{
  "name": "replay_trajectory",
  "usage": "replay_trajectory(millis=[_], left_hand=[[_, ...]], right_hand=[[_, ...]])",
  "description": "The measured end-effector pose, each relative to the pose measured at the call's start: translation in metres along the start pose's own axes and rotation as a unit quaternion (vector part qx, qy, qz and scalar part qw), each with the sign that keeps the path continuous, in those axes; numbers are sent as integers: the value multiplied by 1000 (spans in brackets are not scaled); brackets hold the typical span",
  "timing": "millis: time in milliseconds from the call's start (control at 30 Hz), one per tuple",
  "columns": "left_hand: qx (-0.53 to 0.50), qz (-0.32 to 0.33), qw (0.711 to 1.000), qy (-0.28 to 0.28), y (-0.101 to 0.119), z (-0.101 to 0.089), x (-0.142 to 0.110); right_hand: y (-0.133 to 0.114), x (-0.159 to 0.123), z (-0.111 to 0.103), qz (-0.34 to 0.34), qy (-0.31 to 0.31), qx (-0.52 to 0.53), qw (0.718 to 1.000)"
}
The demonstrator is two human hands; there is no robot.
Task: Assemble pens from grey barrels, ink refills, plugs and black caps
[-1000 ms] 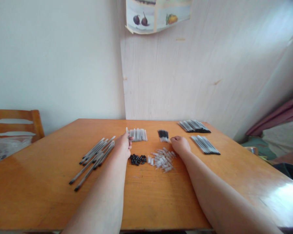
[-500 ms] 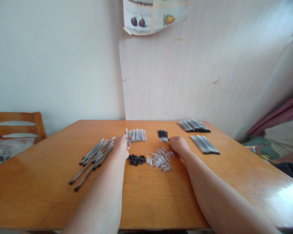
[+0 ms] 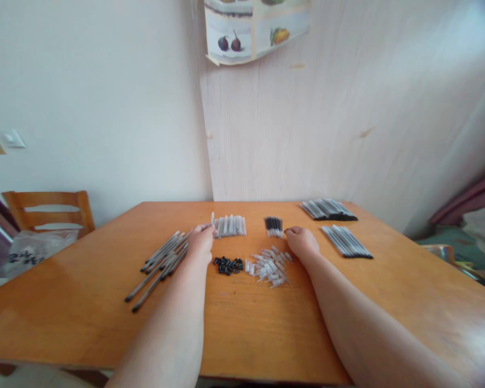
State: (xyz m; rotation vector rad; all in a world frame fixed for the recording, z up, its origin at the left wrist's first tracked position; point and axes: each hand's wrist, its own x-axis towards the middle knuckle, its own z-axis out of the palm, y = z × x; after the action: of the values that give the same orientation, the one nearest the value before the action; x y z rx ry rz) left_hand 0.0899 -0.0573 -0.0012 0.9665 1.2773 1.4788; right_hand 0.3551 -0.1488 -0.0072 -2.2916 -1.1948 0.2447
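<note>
My left hand is closed round a clear pen barrel, which pokes up past the fingers. Right beside it lies a row of clear pen barrels. My right hand rests on the table with thumb and forefinger drawn together, just right of a small bunch of black ink refills with white tips. Whatever the right fingers pinch is too small to make out. Between my arms are a heap of black end caps and a pile of translucent white pen tips.
Long grey pens with black ends lie loosely left of my left forearm. Two neat groups of similar pens, a far stack and a nearer row, sit at the right. A wooden chair stands beyond the table's left edge.
The view has tilted and shifted slightly left, so the table sits further right. Both hands stay in nearly the same places on the table, the right one slightly farther from the refills.
</note>
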Motion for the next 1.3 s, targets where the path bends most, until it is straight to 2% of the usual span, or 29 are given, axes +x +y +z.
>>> replay_trajectory(millis=[233,367,500,933,1167,1300], left_hand=[[178,129,975,39,-18,-9,18],[246,165,954,38,-26,-15,26],[291,183,939,28,-28,-17,28],[316,209,925,13,-26,-14,23],[249,190,949,27,-30,-14,27],[312,200,928,39,-36,-15,33]], right_hand=[[1,1,2,8,-4,-8,1000],[1,0,1,2,-5,-3,1000],[0,0,1,4,-10,-2,1000],[1,1,2,15,-11,7,1000],[2,0,1,-1,-14,-1,1000],[2,0,2,3,-17,0,1000]])
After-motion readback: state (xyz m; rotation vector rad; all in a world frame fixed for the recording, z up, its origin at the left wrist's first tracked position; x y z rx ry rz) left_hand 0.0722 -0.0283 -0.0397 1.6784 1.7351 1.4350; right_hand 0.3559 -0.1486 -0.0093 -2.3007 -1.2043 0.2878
